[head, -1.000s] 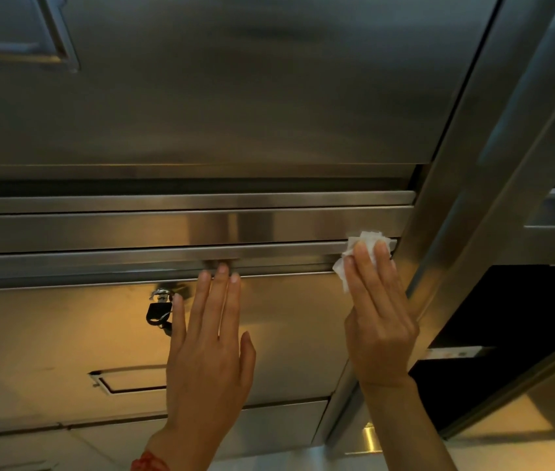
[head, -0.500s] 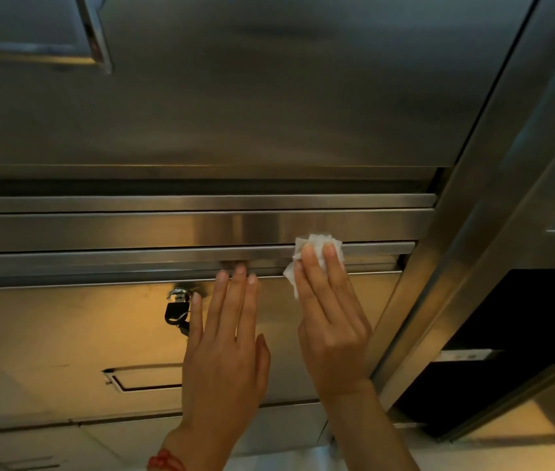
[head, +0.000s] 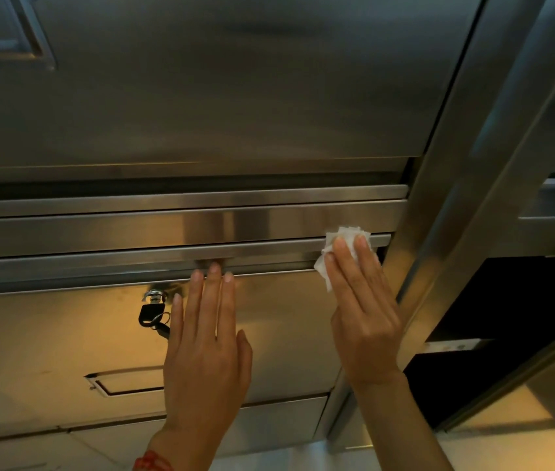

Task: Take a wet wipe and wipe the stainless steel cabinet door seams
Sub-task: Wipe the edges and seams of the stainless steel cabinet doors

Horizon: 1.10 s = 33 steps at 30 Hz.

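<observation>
The seam [head: 181,248] runs horizontally, leftward from the wet wipe [head: 344,243]. The right hand [head: 361,300] presses the wipe on it with straight fingers. The left hand [head: 208,341] rests flat on the cabinet door [head: 65,334], fingers extended.

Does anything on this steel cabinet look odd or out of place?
Only one thing: a small black-headed key hangs left in the silver lock at the top of the lower stainless steel door, beside the left hand. Nothing looks spilled, dented or askew.
</observation>
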### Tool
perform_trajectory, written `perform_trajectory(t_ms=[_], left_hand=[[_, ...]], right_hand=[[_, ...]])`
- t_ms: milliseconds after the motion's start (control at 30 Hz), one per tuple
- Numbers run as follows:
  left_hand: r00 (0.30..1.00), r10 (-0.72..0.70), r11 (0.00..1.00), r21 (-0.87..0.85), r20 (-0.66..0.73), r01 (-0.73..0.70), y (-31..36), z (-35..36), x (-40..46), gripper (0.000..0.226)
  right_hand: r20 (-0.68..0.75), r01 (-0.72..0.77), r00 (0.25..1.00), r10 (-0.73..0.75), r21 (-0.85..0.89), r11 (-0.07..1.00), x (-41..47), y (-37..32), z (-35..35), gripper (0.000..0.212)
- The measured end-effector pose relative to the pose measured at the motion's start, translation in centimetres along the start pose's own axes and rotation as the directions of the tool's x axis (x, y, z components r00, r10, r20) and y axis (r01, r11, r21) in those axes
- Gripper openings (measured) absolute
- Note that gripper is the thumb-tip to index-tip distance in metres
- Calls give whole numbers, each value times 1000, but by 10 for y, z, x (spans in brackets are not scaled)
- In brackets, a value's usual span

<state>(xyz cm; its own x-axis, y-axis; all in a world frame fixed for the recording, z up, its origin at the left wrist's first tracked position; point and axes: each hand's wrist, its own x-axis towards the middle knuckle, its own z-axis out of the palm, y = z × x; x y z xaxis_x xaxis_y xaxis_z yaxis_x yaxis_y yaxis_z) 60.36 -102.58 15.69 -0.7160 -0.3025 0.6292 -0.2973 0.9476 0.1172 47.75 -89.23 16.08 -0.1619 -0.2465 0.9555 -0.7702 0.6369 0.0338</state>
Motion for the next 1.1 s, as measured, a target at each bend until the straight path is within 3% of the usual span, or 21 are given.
perform_trajectory(t_ms=[333,533,733,967,1100], left_hand=[[999,6,1000,-20,-39,-7,1,-1,1,62],[999,-1,1000,-19,-36,0,1,-1,2,61],[999,4,1000,-19,-32,-4,1,-1,1,62],[1000,-15,1000,-17,-10,15,4,-1,1,60],[1000,-20,999,-27,-14,19,3,-2,2,61]], right_hand=[[-24,-101,995,101,22,995,-4,6,-1,22],[9,-8,1000,8,40,999,-2,2,-2,21],[-44,-152,987,154,34,988,-3,8,-4,31],[-2,-34,999,34,47,998,-7,4,0,25],[-41,-140,989,141,9,990,-7,13,-3,28]])
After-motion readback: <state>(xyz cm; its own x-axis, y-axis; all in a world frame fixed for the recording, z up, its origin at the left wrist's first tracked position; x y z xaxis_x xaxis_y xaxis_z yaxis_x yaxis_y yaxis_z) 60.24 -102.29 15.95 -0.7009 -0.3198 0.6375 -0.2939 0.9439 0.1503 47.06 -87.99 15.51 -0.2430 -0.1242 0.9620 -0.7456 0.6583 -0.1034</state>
